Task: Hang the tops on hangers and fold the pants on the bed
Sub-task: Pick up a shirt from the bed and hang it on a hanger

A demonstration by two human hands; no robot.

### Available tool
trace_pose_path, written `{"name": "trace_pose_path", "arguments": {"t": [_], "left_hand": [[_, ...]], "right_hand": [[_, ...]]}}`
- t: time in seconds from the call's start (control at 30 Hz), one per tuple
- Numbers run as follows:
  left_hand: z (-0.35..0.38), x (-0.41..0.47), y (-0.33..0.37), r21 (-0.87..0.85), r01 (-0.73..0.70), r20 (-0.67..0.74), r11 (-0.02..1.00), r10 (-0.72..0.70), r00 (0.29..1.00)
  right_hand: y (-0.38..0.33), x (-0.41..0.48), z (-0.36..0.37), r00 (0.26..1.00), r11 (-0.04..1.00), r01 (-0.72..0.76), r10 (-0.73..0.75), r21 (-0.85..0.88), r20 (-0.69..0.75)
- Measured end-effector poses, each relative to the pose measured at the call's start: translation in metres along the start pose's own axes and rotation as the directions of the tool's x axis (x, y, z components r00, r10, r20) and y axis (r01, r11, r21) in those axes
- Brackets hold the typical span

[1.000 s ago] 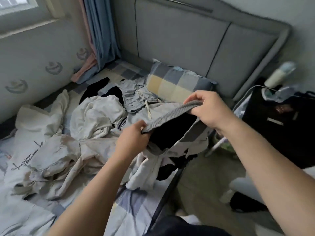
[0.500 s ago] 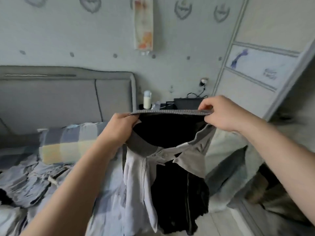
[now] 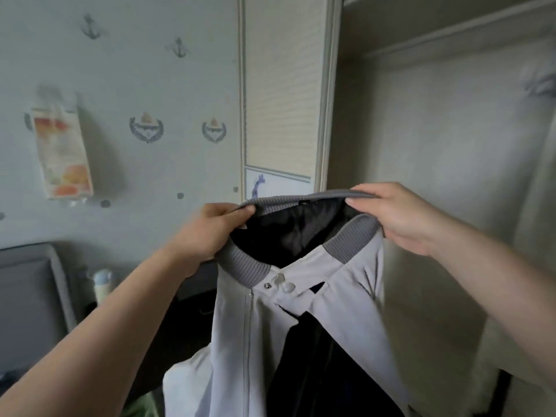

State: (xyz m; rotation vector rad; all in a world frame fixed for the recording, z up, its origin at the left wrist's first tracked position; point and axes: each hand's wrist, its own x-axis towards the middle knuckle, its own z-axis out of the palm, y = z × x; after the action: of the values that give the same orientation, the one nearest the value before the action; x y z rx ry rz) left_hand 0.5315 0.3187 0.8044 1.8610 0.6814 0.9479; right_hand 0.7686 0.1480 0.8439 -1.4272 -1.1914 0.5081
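- Item in process: one top, a light grey jacket [image 3: 340,314] w/ ribbed collar [image 3: 245,266], black lining [image 3: 301,233] and front zip [image 3: 249,341]. It hung in the air, carried by the collar alone, and the body ran below the frame edge. The snaps at the neck were undone and the front gaped below them.
- Left hand [image 3: 210,236]: fingers curled, thumb and fingers pinching the collar's left end.
- Right hand [image 3: 400,218]: fingers curled over the collar's right end. The collar was stretched between both hands, w/ the neck opening spread toward the camera.
- Pos.: the jacket was in front of the open wardrobe [image 3: 436,145], near its door panel [image 3: 279,85]. The headboard [image 3: 27,296] sat low left, w/ a bottle [image 3: 100,284] just beside it.
- Hanger: none in view. The wardrobe showed a shelf [image 3: 451,34] up top; a rail could not be made out.
- Status (est.): early stage for this item. The top was lifted and oriented neck-up but was not yet on a hanger.
- Remaining (judged): get a hanger, feed it thru the neck opening, seat both shoulders, hang it in the wardrobe. Then repeat for any other tops and fold the pants on the bed.
- Pants and bed surface: out of frame, so the no. of items done or left could not be told.
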Motion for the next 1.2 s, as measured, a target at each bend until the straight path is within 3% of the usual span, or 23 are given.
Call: {"name": "trace_pose_path", "arguments": {"t": [0.1, 0.2, 0.37, 0.53, 0.6, 0.67, 0.8, 0.9, 1.0, 1.07, 1.2], "left_hand": [[0.043, 0.048, 0.026, 0.291, -0.148, 0.163, 0.945, 0.104, 0.981], [0.085, 0.106, 0.042, 0.569, -0.202, 0.041, 0.797, 0.218, 0.975], [0.125, 0.196, 0.083, 0.657, -0.182, -0.075, 0.731, 0.304, 0.950], [0.147, 0.277, 0.127, 0.715, -0.278, 0.055, 0.641, 0.344, 0.937], [0.158, 0.310, 0.140, 0.674, -0.338, 0.143, 0.656, 0.334, 0.932], [0.170, 0.343, 0.148, 0.553, -0.384, 0.229, 0.740, 0.309, 0.923], [0.196, 0.404, 0.151, 0.116, -0.311, 0.389, 0.943, 0.245, 0.888], [0.221, 0.439, 0.158, -0.033, -0.264, 0.446, 0.964, 0.251, 0.859], [0.251, 0.470, 0.173, -0.145, -0.224, 0.421, 0.964, 0.265, 0.867], [0.271, 0.487, 0.184, -0.196, -0.203, 0.407, 0.959, 0.268, 0.873], [0.310, 0.517, 0.203, -0.310, -0.174, 0.406, 0.935, 0.295, 0.865]], "right_hand": [[-0.008, 0.030, -0.048, 0.996, 0.998, 0.058, -0.060, -0.035, -0.069], [-0.017, 0.061, -0.091, 0.993, 0.983, 0.061, -0.078, -0.172, -0.091], [-0.029, 0.115, -0.159, 0.987, 0.803, -0.025, -0.075, -0.596, -0.143], [-0.044, 0.154, -0.221, 0.928, 0.526, -0.164, -0.205, -0.835, -0.312], [-0.053, 0.165, -0.239, 0.900, 0.480, -0.227, -0.229, -0.848, -0.370], [-0.064, 0.176, -0.254, 0.862, 0.477, -0.284, -0.252, -0.832, -0.439], [-0.074, 0.194, -0.280, 0.810, 0.706, -0.275, -0.196, -0.652, -0.553], [-0.072, 0.213, -0.295, 0.754, 0.814, -0.276, -0.147, -0.511, -0.641], [-0.067, 0.240, -0.308, 0.648, 0.862, -0.298, -0.133, -0.410, -0.750], [-0.065, 0.257, -0.318, 0.580, 0.863, -0.330, -0.135, -0.383, -0.803], [-0.061, 0.279, -0.338, 0.513, 0.825, -0.405, -0.153, -0.395, -0.845]]}}
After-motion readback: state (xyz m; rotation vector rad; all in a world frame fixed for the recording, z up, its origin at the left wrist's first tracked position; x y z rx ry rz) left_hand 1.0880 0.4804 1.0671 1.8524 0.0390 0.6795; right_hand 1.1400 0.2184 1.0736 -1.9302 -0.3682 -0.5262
